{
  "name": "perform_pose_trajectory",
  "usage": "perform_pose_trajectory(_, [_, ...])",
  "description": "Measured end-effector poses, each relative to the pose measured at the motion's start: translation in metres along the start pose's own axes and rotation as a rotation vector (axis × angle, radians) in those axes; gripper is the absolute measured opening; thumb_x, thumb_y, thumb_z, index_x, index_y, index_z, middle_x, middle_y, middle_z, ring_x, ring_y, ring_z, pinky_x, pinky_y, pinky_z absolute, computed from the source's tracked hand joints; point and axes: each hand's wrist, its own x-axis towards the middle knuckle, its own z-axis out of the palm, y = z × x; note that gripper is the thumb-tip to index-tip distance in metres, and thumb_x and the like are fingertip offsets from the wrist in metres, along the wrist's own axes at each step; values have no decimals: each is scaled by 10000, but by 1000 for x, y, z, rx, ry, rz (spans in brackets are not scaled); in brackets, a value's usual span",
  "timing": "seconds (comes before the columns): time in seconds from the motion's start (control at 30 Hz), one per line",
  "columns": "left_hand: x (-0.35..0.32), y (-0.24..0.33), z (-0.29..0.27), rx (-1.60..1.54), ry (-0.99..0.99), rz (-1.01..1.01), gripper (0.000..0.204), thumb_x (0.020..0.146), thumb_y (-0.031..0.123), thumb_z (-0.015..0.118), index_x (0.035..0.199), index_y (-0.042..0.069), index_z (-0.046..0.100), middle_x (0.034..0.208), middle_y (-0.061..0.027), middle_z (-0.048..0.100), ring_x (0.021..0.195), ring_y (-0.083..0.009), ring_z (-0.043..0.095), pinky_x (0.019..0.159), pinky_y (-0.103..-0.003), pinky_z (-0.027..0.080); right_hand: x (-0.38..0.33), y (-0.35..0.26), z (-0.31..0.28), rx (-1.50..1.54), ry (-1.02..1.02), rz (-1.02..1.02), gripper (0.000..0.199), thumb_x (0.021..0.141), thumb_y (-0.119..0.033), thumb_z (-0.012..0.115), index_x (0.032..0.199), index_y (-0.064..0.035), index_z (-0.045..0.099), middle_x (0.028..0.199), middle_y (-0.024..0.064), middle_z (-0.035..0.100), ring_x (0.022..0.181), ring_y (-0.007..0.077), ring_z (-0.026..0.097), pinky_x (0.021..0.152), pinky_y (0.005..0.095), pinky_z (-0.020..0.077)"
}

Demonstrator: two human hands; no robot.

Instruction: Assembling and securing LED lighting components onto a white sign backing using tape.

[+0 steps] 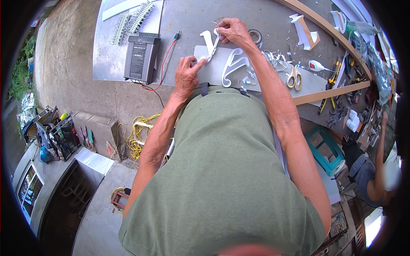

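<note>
Both hands work at one white letter shape (210, 42) standing on the grey worktable (188, 17): the left hand (186, 77) rests knuckles-up at the near table edge, its fingers curled and pinching the lower end of the piece, while the right hand (232, 30) is closed in a fingertip grip on the letter's upper arm, farther from the body. A second white curved letter (234, 64) lies flat just right of the held one, on a pale grey sheet (213, 72). One black box-shaped power unit (141, 57) sits to the left, with one red wire (164, 64) running from it toward a small plug. Two bundled strings of small white modules (131, 20) lie beyond it on a lighter sheet. To the right there is one pair of scissors with pale handles (294, 76), one roll of tape (256, 36), one more white letter form (304, 30), and a scatter of small clips too fine to count. Two wooden strips (331, 91) bound the right side, one curved and one straight, and hand tools crowd the corner past them. Bare tabletop shows above the hands and between the power unit and the letter; the near edge runs just under the left wrist. One coil of yellow cable (136, 136) lies on the ground below, and another person (376, 179) crouches at the far right beside one teal stool (326, 149).
</note>
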Motion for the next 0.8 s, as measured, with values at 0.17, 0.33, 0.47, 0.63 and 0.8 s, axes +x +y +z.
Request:
perform_pose_trajectory(0.17, [8, -5, -8, 79, -13, 85, 477, 713, -53, 622, 1120, 181, 706, 988, -40, 574, 938, -234, 541, 800, -370, 450, 0, -2, 0, -7, 5, 9, 204, 842, -155, 713, 964, 6, 735, 734, 77, 701, 617, 125, 678, 583, 256, 593])
perform_pose_trajectory(0.33, [19, -5, -13, 97, 17, 141, 339, 711, -38, 630, 998, 125, 706, 1007, -21, 656, 987, -247, 566, 857, -385, 459, -1, -3, -1, -8, 8, 7, 205, 836, -154, 713, 961, 6, 736, 734, 79, 702, 614, 125, 679, 584, 252, 591])
perform_pose_trajectory(0.47, [24, -7, -15, 101, -25, 186, 302, 715, -37, 635, 970, 110, 699, 991, -25, 671, 1001, -246, 571, 865, -376, 461, -3, -3, -2, -3, 7, 6, 206, 816, -134, 685, 955, 11, 730, 763, 94, 724, 627, 131, 702, 586, 256, 602])
perform_pose_trajectory(0.63, [30, -11, -10, 66, 4, 226, 240, 701, -9, 661, 897, 124, 700, 992, -12, 623, 983, -244, 553, 847, -382, 448, -1, 1, -1, 16, 46, 21, 206, 833, -136, 698, 970, 14, 730, 766, 83, 715, 630, 129, 694, 585, 247, 591])
perform_pose_trajectory(0.8, [30, -13, -13, 47, -46, 218, 244, 702, -26, 653, 889, 123, 701, 972, -22, 620, 977, -257, 558, 831, -393, 462, 2, 3, 4, 20, 39, -20, 203, 828, -124, 690, 957, 29, 720, 780, 89, 721, 620, 134, 696, 549, 261, 592])
